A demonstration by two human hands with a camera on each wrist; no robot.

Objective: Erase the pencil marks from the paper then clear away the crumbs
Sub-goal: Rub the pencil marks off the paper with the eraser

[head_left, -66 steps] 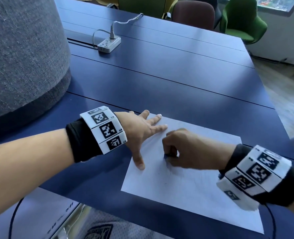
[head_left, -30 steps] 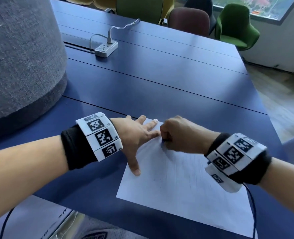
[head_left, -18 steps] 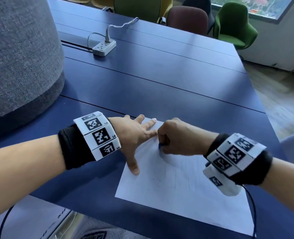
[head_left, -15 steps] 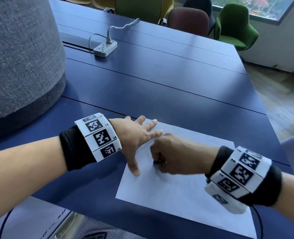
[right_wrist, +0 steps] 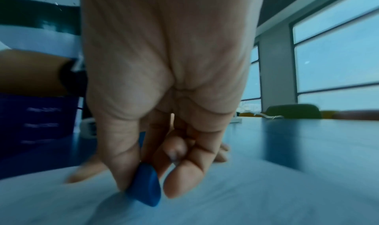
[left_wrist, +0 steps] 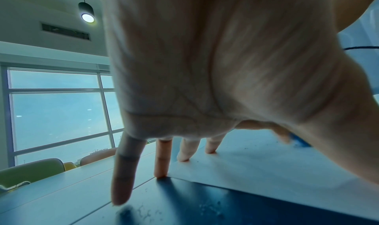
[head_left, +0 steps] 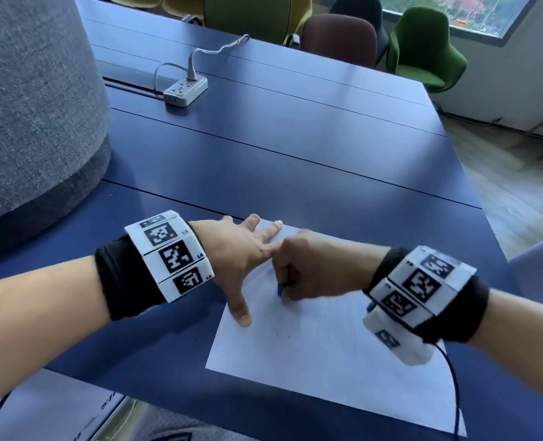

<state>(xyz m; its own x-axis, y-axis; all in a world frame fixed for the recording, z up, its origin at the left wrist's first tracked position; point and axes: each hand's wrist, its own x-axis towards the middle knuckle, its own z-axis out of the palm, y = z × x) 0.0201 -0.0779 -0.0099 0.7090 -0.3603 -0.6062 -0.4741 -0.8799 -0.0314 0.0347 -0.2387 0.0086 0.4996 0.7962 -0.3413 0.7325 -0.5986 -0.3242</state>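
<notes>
One sheet of paper point(head_left: 321, 354) lies under both hands. Left hand point(head_left: 235, 253), fingers spread flat, presses its far-left corner. Right hand point(head_left: 314, 268) pinches one blue eraser point(right_wrist: 146, 185) against the sheet, just beside the left thumb. Faint pencil marks point(head_left: 353, 340) lie nearer than the right hand.

small black codes "L3", "L4" and "L5" printed beside the square black-and-white marker patterns on the white segmented band on the left wrist point(head_left: 169, 251), similar tiny codes on the white segmented band on the right wrist point(head_left: 420, 285) too blurred to read
</notes>
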